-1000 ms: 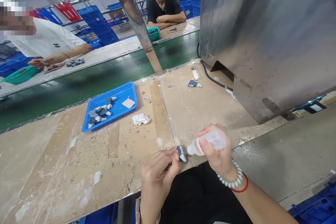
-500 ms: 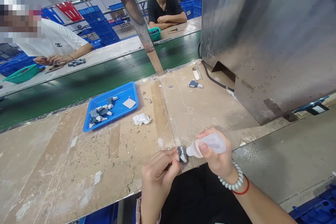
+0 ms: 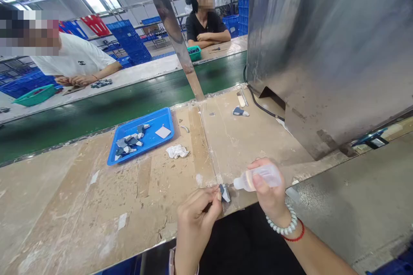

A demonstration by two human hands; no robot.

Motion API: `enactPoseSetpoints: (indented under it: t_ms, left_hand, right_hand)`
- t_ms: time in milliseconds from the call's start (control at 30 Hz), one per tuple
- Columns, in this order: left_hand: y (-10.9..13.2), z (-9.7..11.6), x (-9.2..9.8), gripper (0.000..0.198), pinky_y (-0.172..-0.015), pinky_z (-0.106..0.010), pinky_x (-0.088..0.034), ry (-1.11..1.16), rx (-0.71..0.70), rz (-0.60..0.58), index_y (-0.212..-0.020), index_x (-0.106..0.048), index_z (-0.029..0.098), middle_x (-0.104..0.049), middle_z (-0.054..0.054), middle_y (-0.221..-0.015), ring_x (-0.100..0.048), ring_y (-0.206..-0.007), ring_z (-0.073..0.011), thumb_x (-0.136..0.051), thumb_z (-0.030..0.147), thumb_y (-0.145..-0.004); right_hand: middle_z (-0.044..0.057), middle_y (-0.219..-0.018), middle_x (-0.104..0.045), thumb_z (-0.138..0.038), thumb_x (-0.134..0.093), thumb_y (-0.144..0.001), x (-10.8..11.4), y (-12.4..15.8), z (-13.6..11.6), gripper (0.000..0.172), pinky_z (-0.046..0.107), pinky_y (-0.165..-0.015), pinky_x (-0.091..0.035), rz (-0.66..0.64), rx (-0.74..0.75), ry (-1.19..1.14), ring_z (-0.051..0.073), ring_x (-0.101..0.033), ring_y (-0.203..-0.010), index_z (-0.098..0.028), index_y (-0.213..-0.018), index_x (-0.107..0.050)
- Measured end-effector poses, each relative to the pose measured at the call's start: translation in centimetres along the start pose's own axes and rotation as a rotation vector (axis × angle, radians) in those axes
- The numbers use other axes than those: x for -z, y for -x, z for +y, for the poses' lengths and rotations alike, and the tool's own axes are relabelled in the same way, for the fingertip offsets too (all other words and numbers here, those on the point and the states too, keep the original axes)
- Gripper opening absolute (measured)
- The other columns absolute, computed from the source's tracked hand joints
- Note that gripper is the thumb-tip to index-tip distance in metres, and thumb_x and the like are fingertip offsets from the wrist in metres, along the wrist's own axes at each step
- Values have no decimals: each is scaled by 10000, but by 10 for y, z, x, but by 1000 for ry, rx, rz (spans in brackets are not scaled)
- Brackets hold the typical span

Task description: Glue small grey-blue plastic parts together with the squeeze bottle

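Observation:
Between thumb and fingertips, my left hand pinches a small dark grey and white plastic part near the table's front edge. My right hand is wrapped round a translucent squeeze bottle, tilted on its side. Its thin nozzle points left and reaches the part; whether it touches cannot be made out. Farther back, a blue tray holds several similar grey and white parts and a pale square piece. One more such part lies alone on the table.
A crumpled white tissue lies beside the tray. On the right stands a large metal housing with a black cable. A slanted metal post rises before the green conveyor belt. Two people sit across the belt.
The bottle has shifted slightly right of the part, and its thin nozzle now shows. My view has tilted up a little. Both hands keep their grip.

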State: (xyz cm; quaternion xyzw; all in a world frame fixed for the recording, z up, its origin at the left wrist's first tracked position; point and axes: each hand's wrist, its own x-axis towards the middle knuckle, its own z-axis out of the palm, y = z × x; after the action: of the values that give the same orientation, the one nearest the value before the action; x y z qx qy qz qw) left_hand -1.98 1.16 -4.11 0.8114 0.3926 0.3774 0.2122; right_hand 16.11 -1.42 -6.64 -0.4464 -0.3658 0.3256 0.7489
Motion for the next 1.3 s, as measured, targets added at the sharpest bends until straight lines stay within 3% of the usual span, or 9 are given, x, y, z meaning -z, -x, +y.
enactPoseSetpoints:
  t_ms: [133, 267, 367, 567, 867, 1000, 1067, 1167, 1300]
  left_hand:
    - [4, 2, 1, 218, -756, -225, -600, -15, -35, 11, -744, -665, 195, -762, -30, -864, -744, -846, -164, -609, 176, -954]
    - [17, -7, -1, 104, -868, -295, -627, -142, -180, 13, -987, -720, 233, -772, -32, -1001, -726, -1026, -213, -633, 194, -945]
    - [27, -16, -4, 209, -882, -312, -639, -259, -256, 18, -1142, -696, 243, -765, -41, -1090, -707, -1110, -236, -657, 233, -937]
    - [32, -22, -10, 254, -898, -319, -632, -295, -213, 81, -1216, -661, 228, -763, -56, -1096, -723, -1073, -228, -597, 225, -970]
    - [29, 13, 4, 224, -726, -268, -553, -206, -124, 229, -1097, -653, 166, -716, -65, -910, -680, -833, -175, -449, 243, -1044]
    - [33, 35, 14, 272, -790, -281, -504, -270, -234, 306, -1059, -651, 113, -714, -73, -863, -646, -873, -177, -446, 290, -1052]
    - [35, 45, 17, 319, -859, -294, -499, -258, -287, 295, -1045, -654, 96, -722, -81, -876, -640, -952, -188, -433, 326, -1053]
    - [37, 57, 19, 347, -955, -312, -490, -252, -349, 225, -1031, -667, 92, -740, -81, -918, -637, -1020, -195, -437, 350, -1050]
    - [38, 69, 18, 243, -1007, -337, -492, -239, -381, 179, -999, -682, 107, -756, -56, -894, -664, -984, -200, -484, 243, -1035]
  right_hand:
    - [-46, -809, -588, -374, -730, -870, 1, -7, -4, 293, 204, -538, -514, 60, -120, -188, 107, -597, -634, -279, -1064, -531]
    - [-19, -1075, -628, -272, -831, -786, 7, -15, -22, 388, 277, -922, -563, 22, -370, -415, 166, -691, -1029, -250, -970, -490]
    - [-27, -1022, -657, -251, -861, -751, 14, -18, -30, 449, 256, -935, -547, -33, -434, -411, 170, -695, -1053, -241, -907, -440]
    - [58, -1011, -717, -484, -713, -874, 30, -26, -19, 412, 270, -760, -572, 35, -164, -16, 162, -691, -866, -245, -1089, -455]
    - [176, -1348, -554, -445, -821, -742, 42, -36, -5, 751, 558, -1096, -428, -59, -86, 552, 310, -583, -1221, -223, -1333, -415]
    - [106, -1182, -558, -437, -716, -867, 49, -3, -20, 376, 466, -1081, -413, 134, 143, 622, 259, -549, -1165, -223, -1126, -549]
    - [67, -998, -606, -448, -634, -935, 46, 20, -31, 246, 354, -931, -493, -41, 76, 476, 207, -600, -979, -222, -1027, -603]
    - [64, -774, -629, -750, -492, -880, 29, 48, -44, 597, 309, -649, -527, -571, -370, 30, 198, -618, -699, -187, -991, -656]
    - [5, -540, -523, -888, -478, -757, 9, 68, -44, 730, 272, -498, -454, -719, -597, -268, 155, -512, -460, -182, -821, -651]
